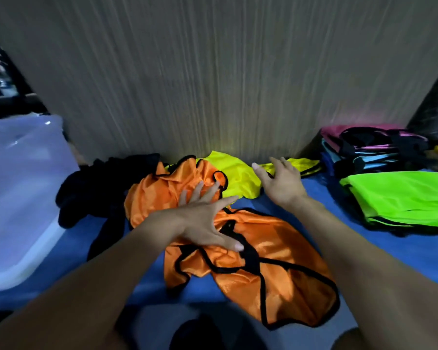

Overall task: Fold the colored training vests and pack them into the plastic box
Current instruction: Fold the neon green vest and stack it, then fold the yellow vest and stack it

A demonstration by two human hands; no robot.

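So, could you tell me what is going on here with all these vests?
A person is sorting training vests on a blue surface. Their left hand lies spread on a crumpled orange vest, while the right hand hovers open near a yellow vest. Folded green vests sit stacked at the right; the plastic box waits at the left.
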